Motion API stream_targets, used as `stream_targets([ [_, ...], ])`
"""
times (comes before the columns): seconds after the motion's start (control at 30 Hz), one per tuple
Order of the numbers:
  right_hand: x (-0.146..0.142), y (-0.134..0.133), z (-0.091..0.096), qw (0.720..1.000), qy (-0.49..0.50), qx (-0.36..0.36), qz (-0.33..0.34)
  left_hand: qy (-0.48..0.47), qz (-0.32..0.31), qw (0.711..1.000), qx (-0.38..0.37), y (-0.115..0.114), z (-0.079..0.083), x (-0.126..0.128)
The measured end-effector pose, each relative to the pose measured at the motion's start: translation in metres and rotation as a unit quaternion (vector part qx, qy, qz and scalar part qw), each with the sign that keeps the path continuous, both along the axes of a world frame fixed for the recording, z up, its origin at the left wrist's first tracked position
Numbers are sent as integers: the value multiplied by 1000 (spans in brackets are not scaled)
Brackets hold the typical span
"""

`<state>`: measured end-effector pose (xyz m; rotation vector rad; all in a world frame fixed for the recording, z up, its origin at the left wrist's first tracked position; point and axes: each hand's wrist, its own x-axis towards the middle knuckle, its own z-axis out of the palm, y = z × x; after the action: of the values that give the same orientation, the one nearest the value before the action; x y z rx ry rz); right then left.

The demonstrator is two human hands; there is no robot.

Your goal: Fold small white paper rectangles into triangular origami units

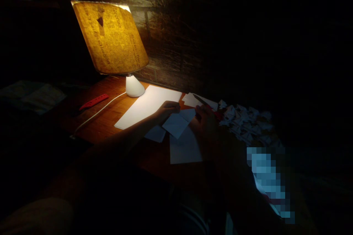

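My left hand (168,109) is closed, pinching the upper edge of a small folded white paper (178,124) above the desk. Beside the paper's right corner, my right hand (206,118) is closed round a red-handled knife (200,100), its dark pointed blade aimed up and left. Shadow hides most of the right fingers, and I cannot tell whether they touch the paper. Below the held piece lies a white sheet (184,150), with another small sheet (156,134) to its left. A large white stack of paper (147,106) lies behind my left forearm.
A lit lamp (111,40) with a newsprint shade stands at the back left, its cord (99,114) crossing the wooden desk (107,132). A red perforated object (94,101) lies left. Small papers (202,100), many folded pieces (248,123) and a blurred bright screen (267,180) are rightward.
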<state>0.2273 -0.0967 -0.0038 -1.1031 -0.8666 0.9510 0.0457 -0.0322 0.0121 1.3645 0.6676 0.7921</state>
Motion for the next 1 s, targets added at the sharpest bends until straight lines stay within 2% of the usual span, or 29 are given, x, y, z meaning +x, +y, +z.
stream_targets([
  [0.17,0,4,-4,1000,4,-1,-20,-3,-2,1000,-21,1,-2,1],
  [0.4,0,6,-12,1000,12,8,-13,3,20,1000,20,0,1,1],
  [0.63,0,6,-10,1000,3,3,-13,-13,35,999,4,1,2,1],
  [0.87,1,9,-10,998,56,33,-26,-13,30,999,-6,3,0,3],
  [1.0,3,8,-10,999,18,29,-28,-13,35,999,6,4,-1,3],
])
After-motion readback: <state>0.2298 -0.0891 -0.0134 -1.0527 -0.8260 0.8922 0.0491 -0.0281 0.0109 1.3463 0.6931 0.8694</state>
